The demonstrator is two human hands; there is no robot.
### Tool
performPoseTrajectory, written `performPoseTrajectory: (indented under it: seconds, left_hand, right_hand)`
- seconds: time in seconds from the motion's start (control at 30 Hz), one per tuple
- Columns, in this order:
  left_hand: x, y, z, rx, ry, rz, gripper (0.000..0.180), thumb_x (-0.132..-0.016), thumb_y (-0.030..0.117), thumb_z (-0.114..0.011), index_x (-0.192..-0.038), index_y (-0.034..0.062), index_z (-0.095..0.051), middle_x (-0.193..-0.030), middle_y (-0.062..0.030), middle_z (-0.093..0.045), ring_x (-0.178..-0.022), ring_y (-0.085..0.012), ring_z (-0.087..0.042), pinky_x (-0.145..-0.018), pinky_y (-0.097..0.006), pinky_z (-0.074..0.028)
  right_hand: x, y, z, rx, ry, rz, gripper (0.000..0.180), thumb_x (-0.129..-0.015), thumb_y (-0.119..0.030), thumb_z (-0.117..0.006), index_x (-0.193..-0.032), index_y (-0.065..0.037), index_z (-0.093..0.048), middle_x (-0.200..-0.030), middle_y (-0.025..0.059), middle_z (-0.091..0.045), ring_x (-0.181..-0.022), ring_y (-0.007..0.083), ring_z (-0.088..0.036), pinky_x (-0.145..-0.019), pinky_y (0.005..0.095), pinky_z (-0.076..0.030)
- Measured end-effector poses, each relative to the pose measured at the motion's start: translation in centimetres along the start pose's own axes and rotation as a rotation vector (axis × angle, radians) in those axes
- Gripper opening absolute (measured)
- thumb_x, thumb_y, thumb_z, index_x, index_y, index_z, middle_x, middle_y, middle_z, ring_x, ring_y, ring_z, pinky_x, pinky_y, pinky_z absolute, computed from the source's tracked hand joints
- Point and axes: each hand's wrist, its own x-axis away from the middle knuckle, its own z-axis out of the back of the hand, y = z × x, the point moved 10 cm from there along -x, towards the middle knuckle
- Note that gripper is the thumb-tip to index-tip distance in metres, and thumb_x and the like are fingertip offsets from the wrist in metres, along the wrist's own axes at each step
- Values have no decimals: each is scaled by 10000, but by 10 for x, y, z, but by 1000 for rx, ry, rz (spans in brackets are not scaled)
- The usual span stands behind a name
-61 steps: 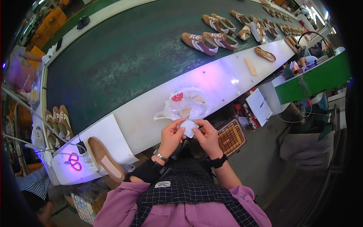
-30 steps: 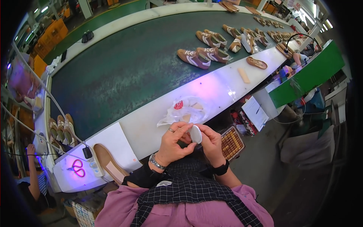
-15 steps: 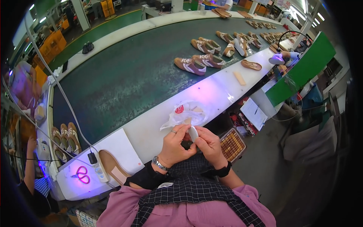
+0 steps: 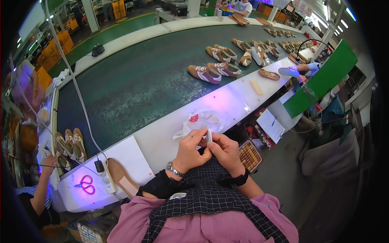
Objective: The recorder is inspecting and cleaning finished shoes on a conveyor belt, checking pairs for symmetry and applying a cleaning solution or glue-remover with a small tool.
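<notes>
My left hand (image 4: 188, 153) and my right hand (image 4: 225, 152) meet in front of my apron. Between their fingertips they pinch a small white flat piece (image 4: 209, 137), held nearly upright and edge-on; its exact kind cannot be made out. Just beyond the fingers, a crumpled clear plastic bag (image 4: 184, 128) with a red mark lies on the white ledge (image 4: 162, 142). To the left, a tan insole (image 4: 117, 170) with a pale patch rests partly over a white sheet (image 4: 135, 153).
Pink-handled scissors (image 4: 87, 185) and a power strip (image 4: 108, 183) lie at left. Brown-and-white sneakers (image 4: 204, 74) stand on the green conveyor belt (image 4: 129, 89). A pale strip (image 4: 256, 87) and a tan shoe piece (image 4: 269, 74) lie right. A cable (image 4: 77, 85) hangs across the left side.
The white piece has turned more upright and edge-on between my fingertips. My hands stay close together. At far right, a co-worker's hand and the light-coloured shoe in it have shifted left and down.
</notes>
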Motion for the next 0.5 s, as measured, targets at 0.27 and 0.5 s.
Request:
performPoseTrajectory:
  seconds: [0.27,0.5]
  left_hand:
    - [-12,-8,-16,-46,3,-29,431,-651,8,-609,-1077,-53,-587,-971,-174,-630,-695,-201,-661,-625,-261,-553]
    - [-53,-35,-54,31,-22,30,374,-692,-1,-593,-1062,-53,-598,-952,-165,-642,-688,-191,-663,-634,-258,-543]
  right_hand:
    - [-14,-16,20,323,9,191,267,-866,-71,-540,-1105,28,-605,-797,101,-663,-684,73,-587,-620,237,-475]
    - [-54,-4,67,303,46,170,205,-862,-78,-554,-1022,19,-639,-693,60,-622,-611,54,-529,-556,224,-443]
